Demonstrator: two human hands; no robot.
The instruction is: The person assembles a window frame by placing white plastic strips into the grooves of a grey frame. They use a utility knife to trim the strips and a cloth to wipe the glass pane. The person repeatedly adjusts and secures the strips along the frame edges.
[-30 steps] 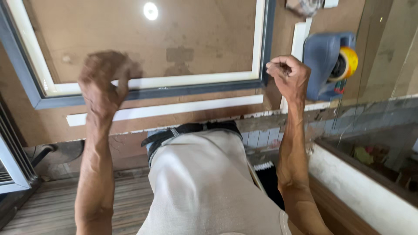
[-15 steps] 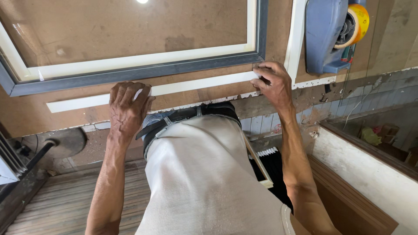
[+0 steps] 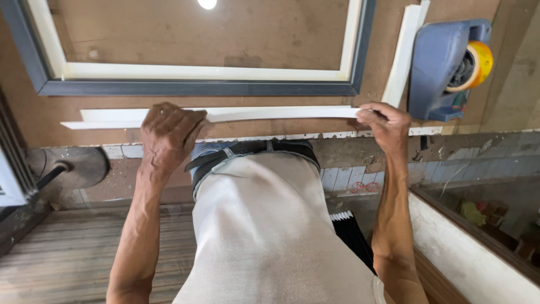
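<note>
Your left hand [image 3: 169, 132] and right hand [image 3: 385, 124] each grip an end portion of a long white strip [image 3: 275, 114], holding it level just above the near edge of the brown workbench [image 3: 169, 56]. The left hand's fingers curl over the strip near its left end, where a short length juts out past the knuckles; the right hand pinches the strip's other end between thumb and fingers.

Just beyond the strip lies a grey frame [image 3: 197, 87] with a white inner lining [image 3: 197, 72], flat on the bench; it encloses only bare brown board and a bright spot of reflected light. To the right of the frame, another white strip [image 3: 402, 53] lies angled away from you, its near end close to your right hand. Beside it sits a blue tape dispenser [image 3: 441, 67] holding a yellow roll of tape [image 3: 475, 66], well seated in its housing.

Below the bench edge, a row of pale tiles [image 3: 349, 177] runs behind your waist.
</note>
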